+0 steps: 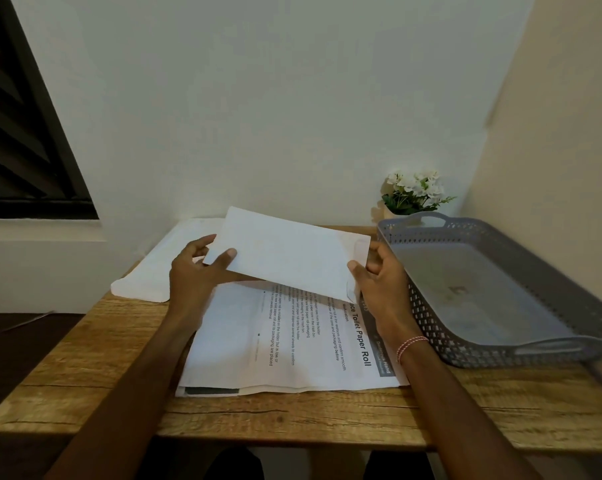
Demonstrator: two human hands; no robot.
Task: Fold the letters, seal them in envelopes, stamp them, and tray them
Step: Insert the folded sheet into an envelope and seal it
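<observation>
Tray, grey perforated plastic, sits at the right end of the wooden table; its floor is in view. Folded letter is held tilted above the stack of printed sheets. Left hand pinches its left corner and right hand grips its right edge. Pile of white envelopes lies behind the left hand. Flower pot stands behind the tray, by the wall.

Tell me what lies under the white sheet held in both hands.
A stack of printed white letters on the wooden table, top page reading "Toilet Paper Roll". The held white sheet hides the stack's far edge.
</observation>
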